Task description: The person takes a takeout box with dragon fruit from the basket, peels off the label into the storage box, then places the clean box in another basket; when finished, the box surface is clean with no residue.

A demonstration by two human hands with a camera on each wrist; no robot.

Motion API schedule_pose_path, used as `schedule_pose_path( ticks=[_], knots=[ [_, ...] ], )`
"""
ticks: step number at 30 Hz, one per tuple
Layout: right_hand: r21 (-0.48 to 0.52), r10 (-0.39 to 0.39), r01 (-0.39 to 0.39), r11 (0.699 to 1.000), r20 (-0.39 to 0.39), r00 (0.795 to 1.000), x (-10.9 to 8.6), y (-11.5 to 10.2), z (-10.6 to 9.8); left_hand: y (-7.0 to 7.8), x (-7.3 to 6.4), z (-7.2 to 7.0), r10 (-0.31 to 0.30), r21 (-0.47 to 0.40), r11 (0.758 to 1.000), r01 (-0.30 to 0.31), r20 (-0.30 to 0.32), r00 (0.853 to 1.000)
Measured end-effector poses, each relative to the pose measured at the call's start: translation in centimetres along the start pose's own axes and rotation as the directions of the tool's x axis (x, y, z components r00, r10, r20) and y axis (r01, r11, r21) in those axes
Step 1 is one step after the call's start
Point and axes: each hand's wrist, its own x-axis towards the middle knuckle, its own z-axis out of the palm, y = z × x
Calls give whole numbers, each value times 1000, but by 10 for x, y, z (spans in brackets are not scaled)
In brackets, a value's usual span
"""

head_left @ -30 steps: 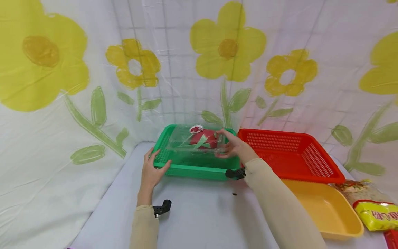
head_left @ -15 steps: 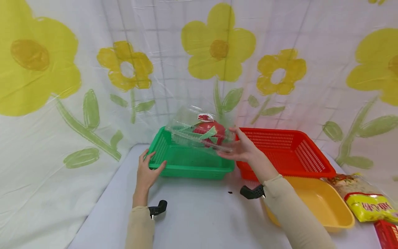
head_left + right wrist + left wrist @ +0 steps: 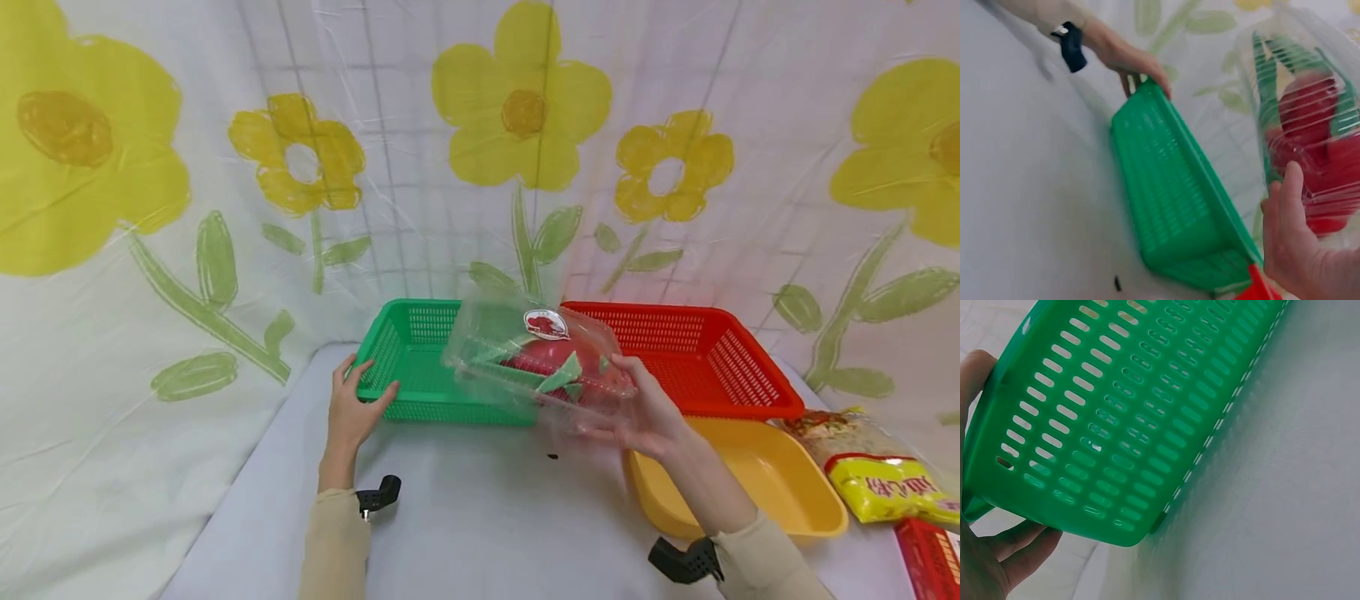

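Note:
My right hand (image 3: 637, 412) holds a clear plastic box (image 3: 487, 333) by its right end, raised in front of the green basket's right part. Through the lid shows a red fruit with green flaps (image 3: 551, 358), which looks like a dragon fruit; a white oval label with red print (image 3: 546, 324) is stuck on top. In the right wrist view the thumb lies along the box's side. At the left corner of the green basket (image 3: 442, 410), my left hand (image 3: 352, 417) grips the rim. The left wrist view shows its fingers at the slotted wall (image 3: 1104, 425).
A red slotted basket (image 3: 757, 379) stands right of the green one, with a yellow tray (image 3: 802, 492) in front of it. Farther right lie a yellow-labelled food bag (image 3: 888, 483) and a red box (image 3: 922, 550). A small dark scrap (image 3: 552, 457) is on the white table.
My right hand has lifted the plastic box out of the green basket and carried it right and nearer to me. The left hand stays on the basket's corner.

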Motion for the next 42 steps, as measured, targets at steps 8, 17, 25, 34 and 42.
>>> schedule_pose_path(
  ticks=[8,17,25,34,42],
  knots=[
    [-197,-33,32,980,-4,999,-29,28,-12,-5,-1,-2,6,3,1000,-6,-11,1000],
    [-407,-3,26,913,57,998,-43,62,-22,-5,-3,-5,-3,11,1000,3,-18,1000],
    [-454,16,-13,891,3,1000,-44,97,-33,-5,-3,-2,2,5,1000,-2,-14,1000],
    [-417,-8,-7,909,-34,999,-36,113,-43,-1,-2,1,4,0,1000,-4,-3,1000],
    [-422,-13,-31,906,-101,995,-36,116,-43,3,-2,0,9,-10,1000,-9,0,1000]
  ],
)
